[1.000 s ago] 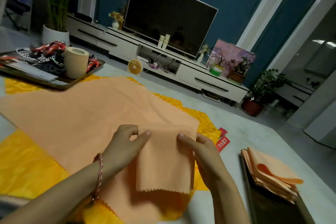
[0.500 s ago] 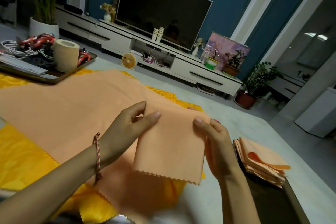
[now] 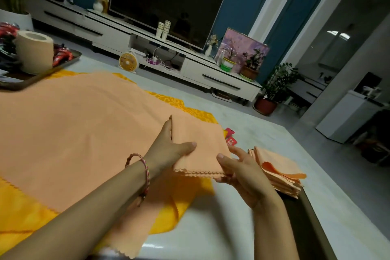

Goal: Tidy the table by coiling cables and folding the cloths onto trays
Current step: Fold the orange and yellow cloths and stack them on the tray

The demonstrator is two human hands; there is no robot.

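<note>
No legible text; white marks on red packet (image 3: 231,141) unreadable.

Pale marbled table (image 3: 263,133) here. A yellow cloth (image 3: 21,213) lies spread across its left half, with an orange cloth (image 3: 73,122) over that. The left tray (image 3: 69,60) sits far back, the right tray (image 3: 304,213) near the right edge, and red packets (image 3: 231,140) lie beside the yellow cloth.

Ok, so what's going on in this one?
A person's left hand and right hand grip a folded orange cloth by its sides, above a larger orange cloth spread over a yellow cloth on the table. Right of it, a stack of folded cloths sits on a dark tray. A second tray, far left, holds a beige roll and cables.
</note>
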